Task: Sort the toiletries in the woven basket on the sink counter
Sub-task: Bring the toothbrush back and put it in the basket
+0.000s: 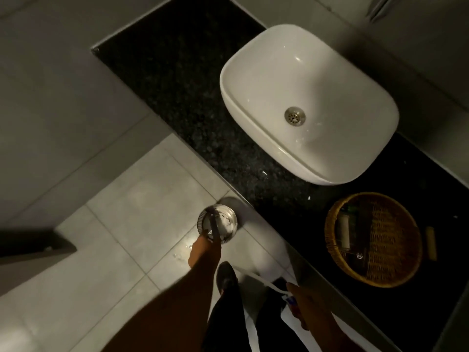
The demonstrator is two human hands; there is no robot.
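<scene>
1. Dim bathroom: pale tiled floor (106, 245) below, dark speckled tabletop (182, 92) running diagonally.
2. White basin (304, 97) on the tabletop, steel drain at its centre.
3. Woven basket (375, 240) just beyond the basin, on the tabletop; white tube and dark toiletries along its left side.
4. Small steel bin (217, 223) on the floor, lid tipped up.
5. Left hand (203, 252) at the bin's lid, grip unclear.
6. Right hand (302, 303) closed on a white toothbrush (264, 280).
</scene>
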